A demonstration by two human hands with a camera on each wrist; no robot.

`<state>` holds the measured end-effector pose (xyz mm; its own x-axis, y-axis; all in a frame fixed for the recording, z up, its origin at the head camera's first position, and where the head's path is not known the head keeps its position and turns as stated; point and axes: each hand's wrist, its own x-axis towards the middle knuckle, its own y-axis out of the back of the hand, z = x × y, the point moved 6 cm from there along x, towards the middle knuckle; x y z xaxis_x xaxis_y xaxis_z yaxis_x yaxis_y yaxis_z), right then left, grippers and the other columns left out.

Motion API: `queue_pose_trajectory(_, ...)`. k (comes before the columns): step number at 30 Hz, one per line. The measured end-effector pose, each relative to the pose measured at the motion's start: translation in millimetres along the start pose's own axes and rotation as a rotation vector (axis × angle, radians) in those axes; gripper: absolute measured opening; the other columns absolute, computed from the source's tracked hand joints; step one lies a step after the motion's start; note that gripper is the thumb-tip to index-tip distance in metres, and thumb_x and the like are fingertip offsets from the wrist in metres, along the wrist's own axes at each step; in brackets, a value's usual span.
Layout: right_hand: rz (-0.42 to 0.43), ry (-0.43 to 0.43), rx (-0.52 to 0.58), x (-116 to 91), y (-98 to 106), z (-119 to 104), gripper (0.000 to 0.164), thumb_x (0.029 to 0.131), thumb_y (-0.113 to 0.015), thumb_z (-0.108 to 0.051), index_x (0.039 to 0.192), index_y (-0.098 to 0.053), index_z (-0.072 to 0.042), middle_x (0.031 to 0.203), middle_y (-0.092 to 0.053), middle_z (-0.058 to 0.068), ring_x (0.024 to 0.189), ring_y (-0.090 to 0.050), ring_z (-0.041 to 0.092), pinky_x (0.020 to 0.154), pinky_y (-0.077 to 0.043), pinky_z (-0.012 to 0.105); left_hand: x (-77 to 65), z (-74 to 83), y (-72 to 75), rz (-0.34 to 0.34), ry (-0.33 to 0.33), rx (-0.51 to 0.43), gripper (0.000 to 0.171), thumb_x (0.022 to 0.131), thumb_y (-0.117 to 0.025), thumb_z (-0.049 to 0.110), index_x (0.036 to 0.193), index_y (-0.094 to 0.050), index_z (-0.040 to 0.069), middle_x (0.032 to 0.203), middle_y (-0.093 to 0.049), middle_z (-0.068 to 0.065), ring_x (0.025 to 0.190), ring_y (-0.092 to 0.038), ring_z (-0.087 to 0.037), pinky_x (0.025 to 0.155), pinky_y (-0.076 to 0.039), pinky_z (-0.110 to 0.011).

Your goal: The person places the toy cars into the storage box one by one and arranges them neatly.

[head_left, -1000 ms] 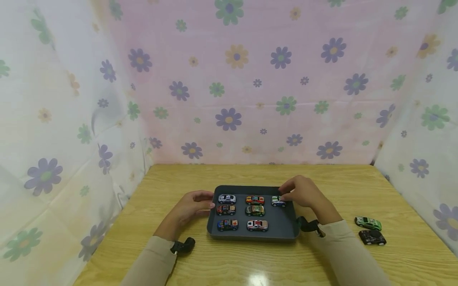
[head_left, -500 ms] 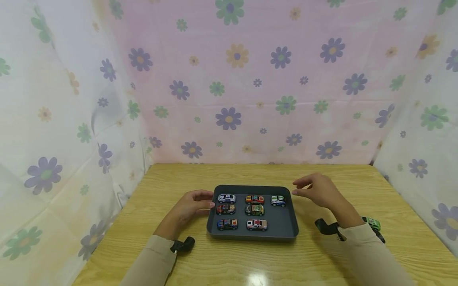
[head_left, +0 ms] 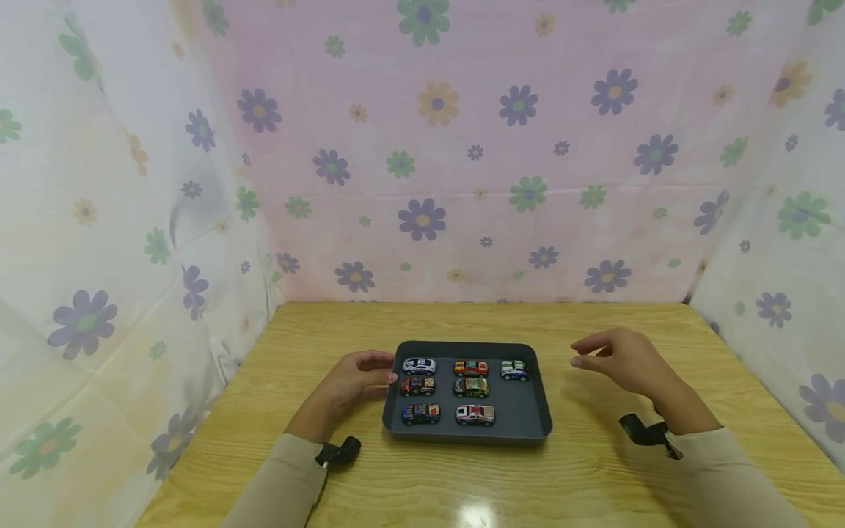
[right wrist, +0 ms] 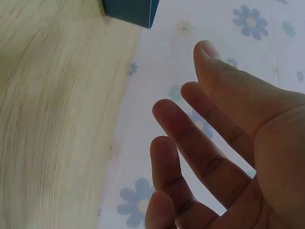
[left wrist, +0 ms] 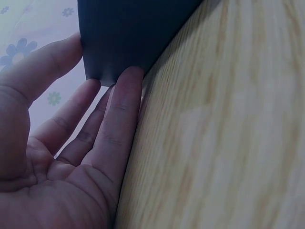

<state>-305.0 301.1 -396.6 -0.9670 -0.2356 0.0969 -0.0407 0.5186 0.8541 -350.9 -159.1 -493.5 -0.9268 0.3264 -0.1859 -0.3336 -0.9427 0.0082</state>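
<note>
A dark grey tray [head_left: 518,412] lies on the table, holding several small toy cars. Three stand in its left column: a white one [head_left: 419,367], a red-and-black one [head_left: 417,386] and a blue one [head_left: 420,414]. In the middle column are an orange car [head_left: 471,368], a green one [head_left: 471,387] and a white-and-red one [head_left: 475,415]. Alone at the upper right is a white, green and blue car [head_left: 514,370]. My left hand [head_left: 353,381] touches the tray's left wall with extended fingertips. Right of the tray, my right hand [head_left: 623,359] hovers with nothing in its relaxed fingers.
The wooden table [head_left: 475,477] reaches back to a flowered cloth [head_left: 462,249], which also hangs on both sides. Black wrist cameras [head_left: 339,451] sit on both wrists. My right sleeve [head_left: 726,469] covers the table at the right.
My right hand has let go of the white, green and blue car and moved right, away from the tray. Its arm now hides two toy cars on the table. The left hand stays put.
</note>
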Motion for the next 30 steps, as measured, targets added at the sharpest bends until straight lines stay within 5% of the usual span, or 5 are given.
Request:
queue_pose_trajectory(20, -0.013, -0.035, 0.005, -36.9, 25.2, 53.6, 0.045, 0.097, -0.072, -0.045, 0.127, -0.075, -0.012, 0.128, -0.071, 0.020, 0.106, -0.069, 0.036, 0.077, -0.061, 0.048, -2.4, -2.3, 1.8, 0.029, 0.009, -0.016, 0.055, 0.089, -0.082, 0.009, 0.138, -0.060, -0.001, 0.134, -0.064, -0.019, 0.112, -0.070, -0.025, 0.097, -0.061, -0.043)
queue_pose_trajectory(24, -0.026, -0.050, 0.021, -48.8, 30.3, 68.3, 0.043, 0.098, -0.071, -0.041, 0.129, -0.074, -0.010, 0.128, -0.070, 0.021, 0.102, -0.071, 0.027, 0.072, -0.061, 0.035, -2.1, -2.3, 1.4, 0.024, 0.010, -0.013, 0.056, 0.088, -0.083, 0.010, 0.138, -0.060, -0.001, 0.135, -0.064, -0.019, 0.112, -0.070, -0.025, 0.097, -0.061, -0.043)
queue_pose_trajectory(30, -0.018, -0.063, 0.045, -67.7, 36.7, 91.8, 0.041, 0.098, -0.073, -0.036, 0.128, -0.074, -0.008, 0.128, -0.070, 0.023, 0.093, -0.065, -0.005, 0.070, -0.058, 0.024, 0.0, -2.0, 0.9, 0.013, 0.009, -0.016, 0.056, 0.088, -0.084, 0.011, 0.137, -0.061, 0.000, 0.134, -0.064, -0.018, 0.112, -0.070, -0.025, 0.097, -0.061, -0.043)
